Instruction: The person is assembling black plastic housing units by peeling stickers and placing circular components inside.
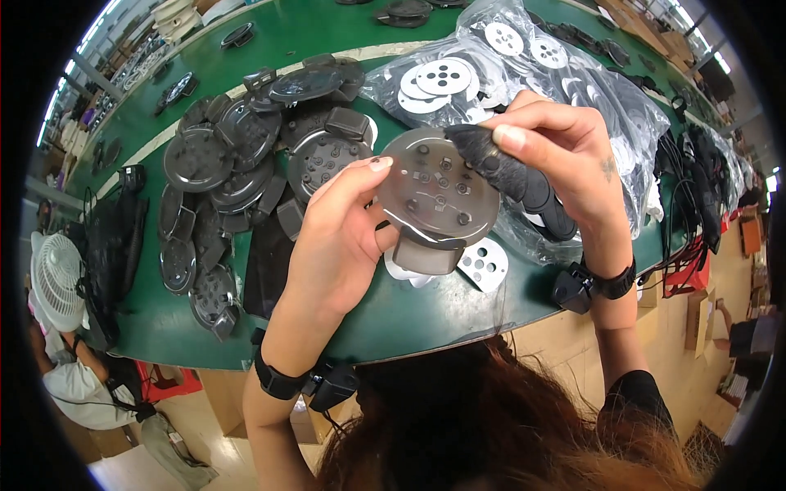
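Note:
My left hand (340, 221) grips a round, smoky translucent plastic housing (438, 192) by its left edge, thumb on the rim and fingers partly hidden behind. The housing has small posts inside and a rectangular tab pointing toward me. Pinched between thumb and fingers, my right hand (565, 155) holds a dark, tapered, rough-surfaced piece (495, 159), whose exact kind I cannot make out. Its pointed end is at the housing's upper right rim; whether they touch is unclear. Below the housing lie white discs with round holes (485, 266).
Many similar smoky housings (196, 159) are piled to the left on the green table (360, 323). A clear plastic bag (573, 90) of white holed discs lies at the back right. Black cables (684, 188) bunch at the right edge; a white fan (59, 278) stands far left.

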The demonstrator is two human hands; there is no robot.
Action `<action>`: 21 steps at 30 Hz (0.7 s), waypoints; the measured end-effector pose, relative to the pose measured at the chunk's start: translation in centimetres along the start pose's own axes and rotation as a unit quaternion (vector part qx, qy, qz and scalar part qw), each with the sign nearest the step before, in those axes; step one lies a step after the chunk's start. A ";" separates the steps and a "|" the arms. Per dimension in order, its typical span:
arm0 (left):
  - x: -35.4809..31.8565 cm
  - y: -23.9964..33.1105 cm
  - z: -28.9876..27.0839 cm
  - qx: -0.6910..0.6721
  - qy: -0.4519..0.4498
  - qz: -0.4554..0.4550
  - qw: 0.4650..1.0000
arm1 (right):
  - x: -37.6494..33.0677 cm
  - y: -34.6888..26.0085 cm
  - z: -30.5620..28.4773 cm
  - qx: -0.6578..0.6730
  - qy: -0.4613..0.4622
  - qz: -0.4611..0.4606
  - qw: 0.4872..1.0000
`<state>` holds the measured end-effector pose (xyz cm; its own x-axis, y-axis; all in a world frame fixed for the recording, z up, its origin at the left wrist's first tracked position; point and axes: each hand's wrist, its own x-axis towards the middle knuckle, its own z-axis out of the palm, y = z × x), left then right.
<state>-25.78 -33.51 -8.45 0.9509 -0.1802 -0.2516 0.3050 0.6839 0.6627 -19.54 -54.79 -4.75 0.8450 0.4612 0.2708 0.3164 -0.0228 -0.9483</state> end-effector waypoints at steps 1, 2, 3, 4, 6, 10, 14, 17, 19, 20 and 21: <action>0.1 -0.2 0.0 -0.005 0.001 -0.012 1.000 | -0.1 -0.2 0.1 0.000 -0.001 0.001 1.000; 0.0 -0.1 0.1 -0.006 0.003 -0.012 1.000 | -0.1 -0.4 0.2 -0.051 -0.008 0.000 0.999; -0.1 0.0 0.2 0.008 -0.003 -0.016 1.000 | -0.2 -0.5 0.3 -0.101 -0.014 -0.001 0.995; -0.2 0.0 0.4 0.022 -0.009 -0.021 0.999 | 0.0 0.0 0.3 -0.131 -0.020 -0.047 0.990; -0.2 0.1 0.3 0.024 -0.013 -0.030 0.999 | 0.0 -0.1 0.5 -0.146 -0.029 -0.055 0.987; -0.2 -0.2 0.3 0.030 -0.014 -0.050 0.998 | 0.1 0.3 0.8 -0.157 -0.041 -0.075 0.984; -0.1 -0.3 0.2 0.024 -0.023 -0.063 0.997 | 0.1 0.3 0.9 -0.149 -0.052 -0.044 0.986; -0.1 -0.4 0.1 0.016 -0.031 -0.066 0.997 | 0.2 0.4 0.8 -0.143 -0.066 -0.011 0.987; -0.2 -0.4 0.1 0.011 -0.048 -0.067 0.997 | 0.2 0.2 0.8 -0.156 -0.077 0.001 0.985; -0.2 -0.4 0.2 0.011 -0.047 -0.067 0.997 | 0.2 0.3 0.8 -0.155 -0.077 0.001 0.985; -0.2 -0.4 0.5 0.008 -0.042 -0.062 0.997 | 0.2 0.3 0.8 -0.162 -0.079 -0.001 0.984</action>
<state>-26.11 -34.10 -8.36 0.9064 -0.3215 -0.2739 0.4212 0.6409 0.6418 -19.65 -54.01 -5.11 0.7740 0.5938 0.2198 0.4610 -0.2905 -0.8385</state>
